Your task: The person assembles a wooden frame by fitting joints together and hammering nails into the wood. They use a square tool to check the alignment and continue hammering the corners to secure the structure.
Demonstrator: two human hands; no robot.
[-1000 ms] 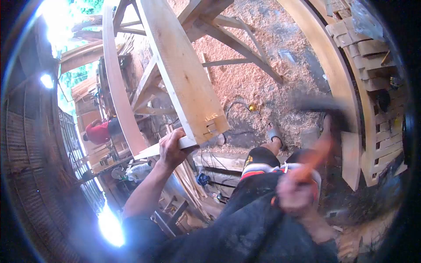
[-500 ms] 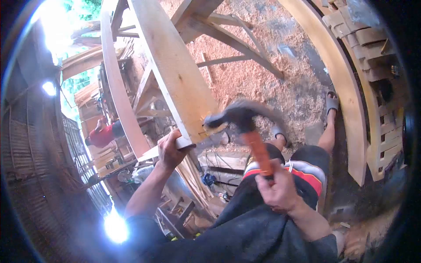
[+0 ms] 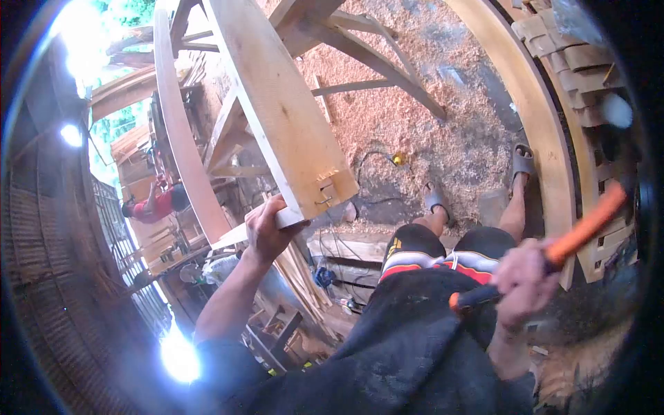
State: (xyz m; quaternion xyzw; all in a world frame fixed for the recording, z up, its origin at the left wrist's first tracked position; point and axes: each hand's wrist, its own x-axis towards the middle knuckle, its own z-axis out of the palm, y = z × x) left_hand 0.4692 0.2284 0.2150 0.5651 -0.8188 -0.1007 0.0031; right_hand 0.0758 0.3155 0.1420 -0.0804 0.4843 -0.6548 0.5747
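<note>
My right hand (image 3: 526,283) is closed around the orange and dark handle of a hammer (image 3: 588,225), swung out to my right. Its head is blurred at the edge of view and hard to make out. My left hand (image 3: 268,228) is wrapped around a pale wooden crosspiece (image 3: 235,236) beside the near end of a long thick plank (image 3: 287,117). Near that end, a tenon (image 3: 327,194) shows in a cut slot, with rough, splintered wood around it. A second curved plank (image 3: 181,131) runs along the left, its near end by the crosspiece.
Wooden trestle legs (image 3: 380,62) stand under the plank. Shavings (image 3: 415,90) cover the floor, with a yellow object (image 3: 398,159) on a cord. Curved beams (image 3: 546,138) lie to my right. Another person in a red shirt (image 3: 151,205) is at the left. Wood strips (image 3: 304,277) lie below the plank.
The hammer has moved from over the plank's end out to my right, uncovering the tenon and slot. My left hand stays by the plank's end.
</note>
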